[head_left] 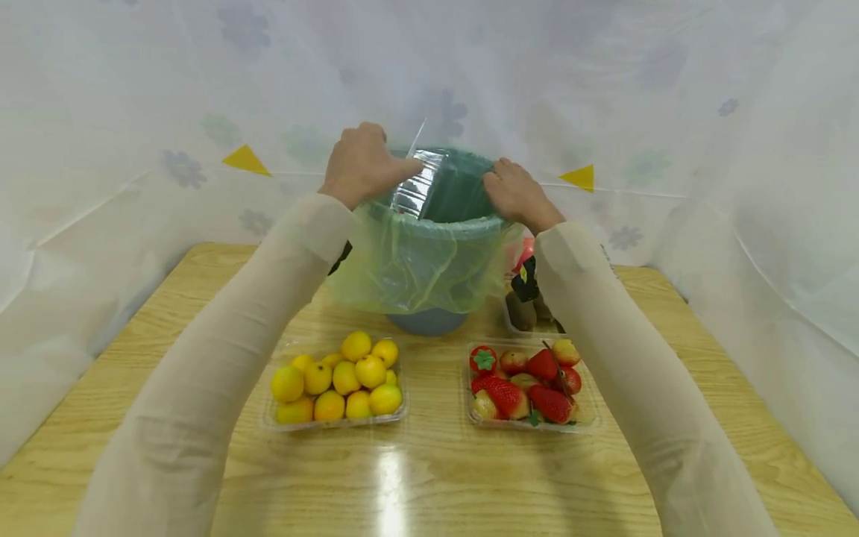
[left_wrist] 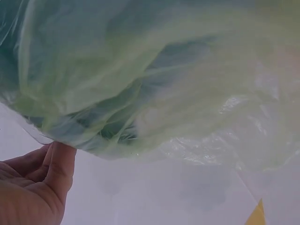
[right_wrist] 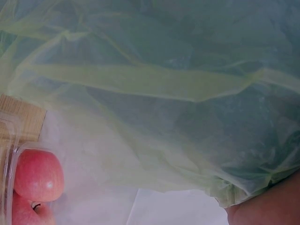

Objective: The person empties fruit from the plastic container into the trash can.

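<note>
Thin glossy translucent green plastic liner; smooth blue plastic bin; glossy wood-grain table; clear plastic trays.

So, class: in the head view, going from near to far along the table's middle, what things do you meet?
Tray of yellow fruit and tray of strawberries side by side → bin with green bag → hands at its rim.

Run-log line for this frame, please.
left hand: grips bag rim | right hand: grips bag rim | green bag: over bin | fruit trays: untouched

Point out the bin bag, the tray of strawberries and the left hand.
bin bag (head_left: 409,268), head view, front fold over the bin.
tray of strawberries (head_left: 590,425), head view, near right rim.
left hand (head_left: 361,162), head view, back of the hand.
</note>
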